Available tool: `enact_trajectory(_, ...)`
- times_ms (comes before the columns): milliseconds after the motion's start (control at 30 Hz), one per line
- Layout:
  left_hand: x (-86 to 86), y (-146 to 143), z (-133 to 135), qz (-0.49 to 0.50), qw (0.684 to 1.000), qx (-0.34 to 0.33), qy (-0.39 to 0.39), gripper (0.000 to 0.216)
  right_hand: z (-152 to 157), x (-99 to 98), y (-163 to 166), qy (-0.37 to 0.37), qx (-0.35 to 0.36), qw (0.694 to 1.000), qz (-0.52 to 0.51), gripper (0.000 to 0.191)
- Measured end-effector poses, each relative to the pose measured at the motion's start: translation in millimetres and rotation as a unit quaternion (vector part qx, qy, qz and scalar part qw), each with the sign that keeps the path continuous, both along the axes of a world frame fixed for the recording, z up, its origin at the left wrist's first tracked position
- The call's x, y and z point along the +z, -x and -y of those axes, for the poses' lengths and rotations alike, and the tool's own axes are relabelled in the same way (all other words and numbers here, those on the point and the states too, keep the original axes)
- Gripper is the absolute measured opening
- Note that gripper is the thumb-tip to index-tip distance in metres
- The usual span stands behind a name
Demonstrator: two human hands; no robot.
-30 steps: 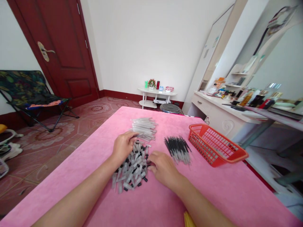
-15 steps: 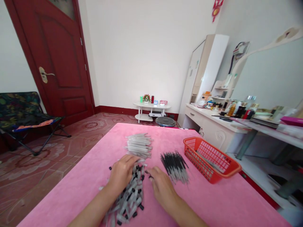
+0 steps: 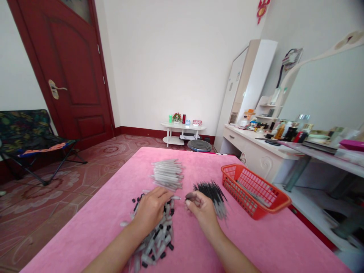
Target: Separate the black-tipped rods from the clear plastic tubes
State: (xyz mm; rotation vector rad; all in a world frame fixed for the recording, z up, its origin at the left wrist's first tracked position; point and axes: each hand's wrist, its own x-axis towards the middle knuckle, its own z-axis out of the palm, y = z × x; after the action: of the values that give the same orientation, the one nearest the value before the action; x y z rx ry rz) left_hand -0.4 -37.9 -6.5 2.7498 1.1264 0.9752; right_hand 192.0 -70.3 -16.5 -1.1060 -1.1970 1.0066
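My left hand (image 3: 153, 204) is closed above a loose pile of short translucent pieces with black ends (image 3: 157, 239). From its fingertips a whitish, pointed translucent piece (image 3: 176, 197) sticks out to the right. A short gap away, my right hand (image 3: 203, 206) has its fingers curled with thumb and forefinger pinched on a small dark piece (image 3: 187, 199), partly hidden and blurred. Beyond my left hand lies a stack of whitish translucent tubes (image 3: 167, 172). Right behind my right hand is a bundle of thin black rods with clear lower ends (image 3: 212, 191).
A red plastic basket (image 3: 256, 212) with a few thin pieces inside stands at the right of the pink-covered table (image 3: 250, 246). Beyond the table's right side is a white dressing table (image 3: 244, 138) with bottles. A folding chair (image 3: 34, 144) stands left.
My right hand has turned palm-inward and risen slightly to the right, with the small dark piece at its fingertips. My left hand has shifted slightly right, its translucent piece now showing more clearly.
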Motion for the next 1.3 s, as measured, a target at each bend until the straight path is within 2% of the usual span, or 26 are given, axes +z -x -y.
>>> enact_trajectory(167,-0.7,-2,2,-0.003,1.0,-0.016,-0.008,0.043,3,1.6,5,0.027,0.023,0.999,-0.009,0.016)
enact_trajectory(533,-2.0,-5,5,-0.018,0.999,-0.037,-0.006,0.045,3,2.1,6,0.004,0.014,1.0,0.005,0.01)
enact_trajectory(700,-1.3,-6,8,-0.021,0.999,-0.043,-0.016,0.039,3,0.5,5,-0.023,-0.003,0.999,0.026,0.007)
enact_trajectory(1033,0.1,-7,9,0.008,0.998,-0.056,-0.038,0.04,2,-1.0,3,-0.015,0.011,0.997,0.076,0.009)
enact_trajectory(1300,0.8,-8,11,0.019,0.994,-0.079,-0.068,0.039,1,-11.8,-1,0.008,0.015,0.985,0.17,0.039)
